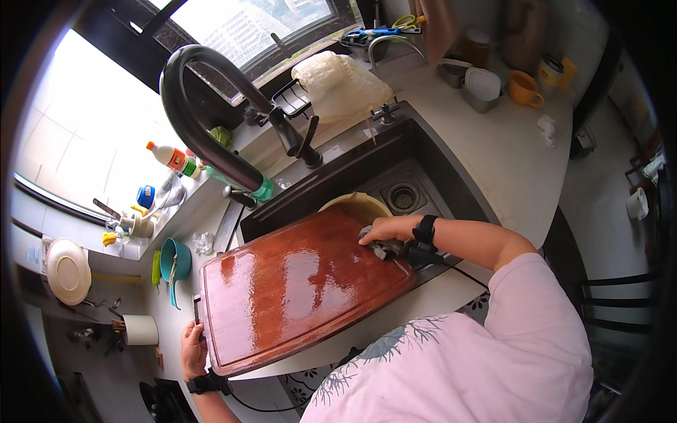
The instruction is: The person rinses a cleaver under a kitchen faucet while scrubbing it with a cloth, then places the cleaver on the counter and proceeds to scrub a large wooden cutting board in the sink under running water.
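A wet, shiny reddish-brown wooden cutting board (301,280) with a groove along its rim lies tilted across the front of the dark sink (449,158). My left hand (194,346) grips the handle at the board's left end. Towards the board's right end, my right hand (389,231) presses a crumpled grey cloth (383,248) onto the surface. Partly hidden under the board, a cream basin (346,201) sits in the sink, near the drain (403,196). A black pull-down faucet (198,121) arches over the sink, its green-tipped spout beyond the board.
A teal pot (176,259) and a green pepper (156,268) stand left of the board. Bottles, including an orange-capped one (172,157), line the window ledge. At right on the counter are metal tins (481,90) and an orange mug (523,89). Cables trail from both wrists.
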### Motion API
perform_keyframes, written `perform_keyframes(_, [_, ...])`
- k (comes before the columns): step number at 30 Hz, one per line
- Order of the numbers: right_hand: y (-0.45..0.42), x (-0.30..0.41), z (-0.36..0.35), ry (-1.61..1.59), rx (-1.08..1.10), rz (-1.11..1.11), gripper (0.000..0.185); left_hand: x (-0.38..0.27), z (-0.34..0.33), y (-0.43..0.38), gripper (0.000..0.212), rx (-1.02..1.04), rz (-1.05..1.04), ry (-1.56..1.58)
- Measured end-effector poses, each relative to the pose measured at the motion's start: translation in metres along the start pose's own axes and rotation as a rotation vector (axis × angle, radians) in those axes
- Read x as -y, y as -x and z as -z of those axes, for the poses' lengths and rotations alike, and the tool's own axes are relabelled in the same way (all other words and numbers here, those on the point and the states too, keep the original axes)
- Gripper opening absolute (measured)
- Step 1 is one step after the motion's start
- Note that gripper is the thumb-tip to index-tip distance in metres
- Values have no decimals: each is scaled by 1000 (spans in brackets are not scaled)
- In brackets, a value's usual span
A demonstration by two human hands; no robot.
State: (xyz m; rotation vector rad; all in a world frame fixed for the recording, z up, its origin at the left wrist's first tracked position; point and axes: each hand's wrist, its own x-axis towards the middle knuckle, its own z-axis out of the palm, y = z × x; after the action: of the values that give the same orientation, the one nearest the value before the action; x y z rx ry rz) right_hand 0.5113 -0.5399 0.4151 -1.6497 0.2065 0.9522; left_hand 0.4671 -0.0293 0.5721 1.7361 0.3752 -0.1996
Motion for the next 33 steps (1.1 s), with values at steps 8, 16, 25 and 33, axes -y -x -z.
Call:
perform_keyframes(8, [-18,-11,15,197,-54,-33,52,57,-5,-9,4,69,67,71])
perform_keyframes(16, [-10,1,21,576,-108,27,62,71,-11,-2,5,44,83,127])
perform_keyframes(25, [-19,-10,28,628,-202,54,62,82,-16,10,25,61,7,307])
perform_keyframes(33, [-29,-26,44,429,-223,158,51,98,-34,25,33,146,-31,444])
